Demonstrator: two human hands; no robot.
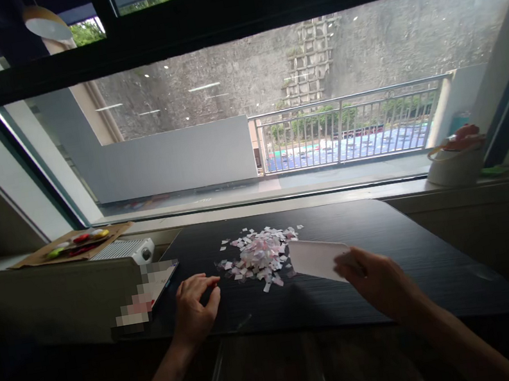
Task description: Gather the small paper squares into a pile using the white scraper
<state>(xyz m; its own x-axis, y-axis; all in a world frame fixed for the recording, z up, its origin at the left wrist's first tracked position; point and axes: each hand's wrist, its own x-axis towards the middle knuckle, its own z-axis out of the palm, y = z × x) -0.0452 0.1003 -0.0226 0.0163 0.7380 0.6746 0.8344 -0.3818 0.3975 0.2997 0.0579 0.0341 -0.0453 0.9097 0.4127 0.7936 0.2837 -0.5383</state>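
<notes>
A loose heap of small torn paper pieces (264, 250), white with some pink, lies on the dark tabletop (337, 219). To the right of the heap, my right hand (366, 272) grips a white card (317, 258) by its near end. The card is tilted, and its far edge reaches the right side of the heap; I cannot tell whether it touches the scraps. My left hand (197, 301) is by the table's left part, left of the heap. Its fingers are bent with the thumb apart from the forefinger, and nothing shows between them.
A blurred-out flat item (150, 296) lies at the table's left edge. A white ridged box with a knob (123, 253) and a brown sheet with colourful items (73, 245) are at the back left. On the sill at right stands a white bucket (455, 163), below a large window.
</notes>
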